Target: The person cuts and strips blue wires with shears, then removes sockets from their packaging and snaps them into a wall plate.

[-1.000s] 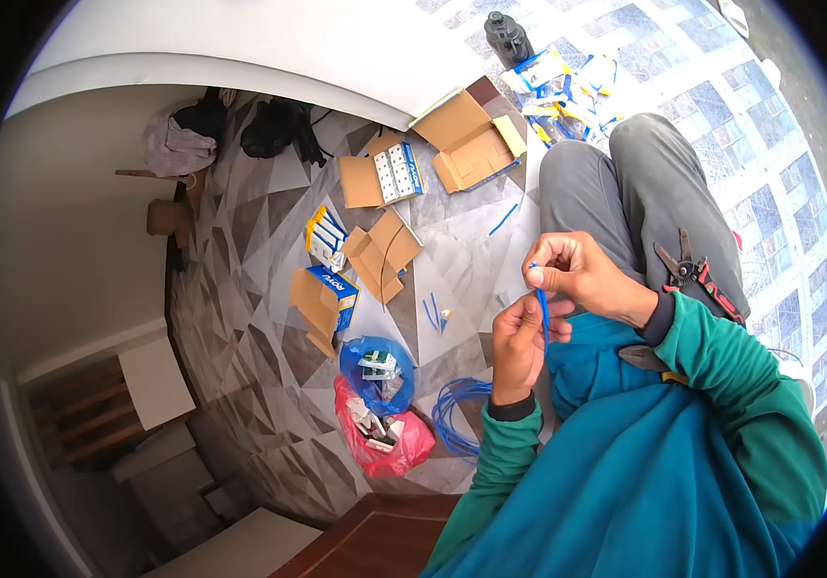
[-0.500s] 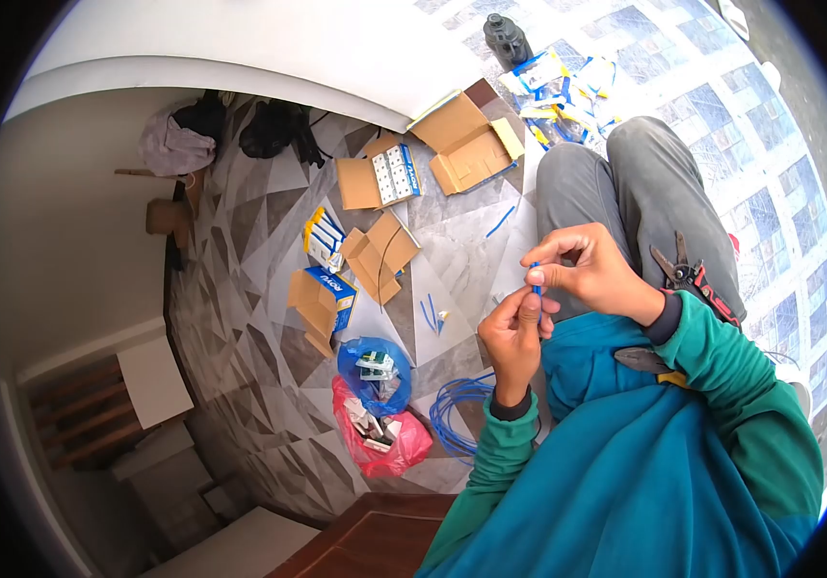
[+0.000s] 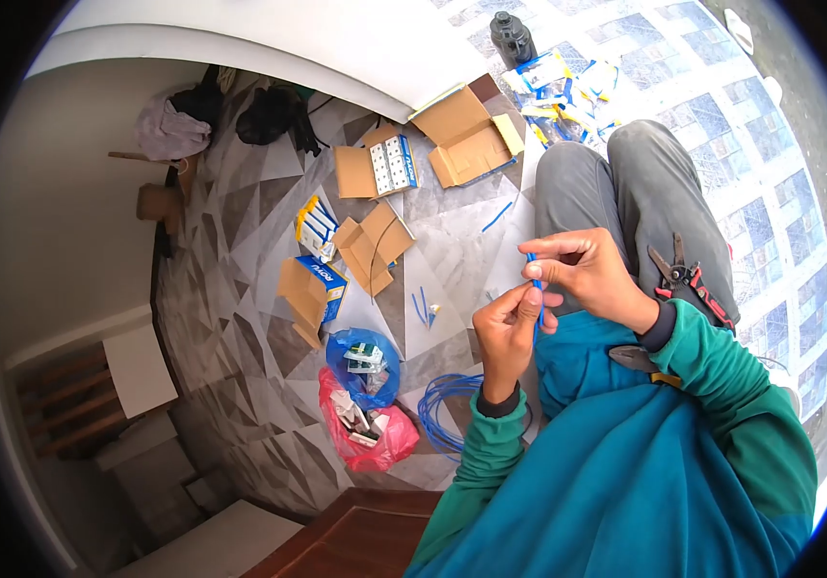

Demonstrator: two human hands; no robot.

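Note:
A short blue piece of wire (image 3: 538, 284) runs roughly upright between my two hands, above my lap. My left hand (image 3: 507, 337) is closed and pinches its lower part between thumb and fingertips. Above it, my right hand (image 3: 589, 273) grips the upper part with thumb and index finger, and its fingertips almost meet the left ones. Red-handled pliers (image 3: 691, 279) rest on my grey trouser leg, to the right of my right hand. A second tool (image 3: 633, 359) with dark jaws lies across my lap by the right wrist.
Opened cardboard boxes (image 3: 466, 144) stand on the tiled floor, one holding white switch-like pieces (image 3: 394, 166). Blue wire coil (image 3: 444, 409) lies left of my left forearm, beside a blue bag (image 3: 363, 369) and a red bag (image 3: 375, 443). Packets (image 3: 567, 96) and a black bottle (image 3: 512, 39) sit beyond my knees.
Both hands keep their pinch on the wire, and they have barely shifted. The whole view has moved slightly, with the boxes and bags now a little farther left.

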